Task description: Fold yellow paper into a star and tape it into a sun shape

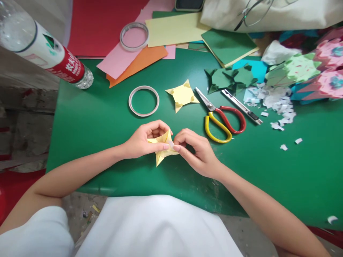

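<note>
Only the head view here. The left hand has its grip clamped on a folded yellow paper star, thumb across the front and fingers curled behind. The right hand comes in from the other side, grip closed on the star's right edge, thumb and index finger nearly tip to tip. There's a small whitish patch between the two thumbs; can't tell if it's tape or just part of the paper. The star is held tilted, over the near part of the green bench.

Just beyond the hands a tape roll lies flat, and a second yellow star sits to the right of it with its points out. Scissors with one red and one yellow handle are right next to that, then a utility knife, some dark green folded paper and a messy pile of white scraps. Pink and pale green paper flowers crowd the far right.

At the back, another tape roll rests on pink paper, which overlaps an orange sheet. There's a big water bottle at far left too.
</note>
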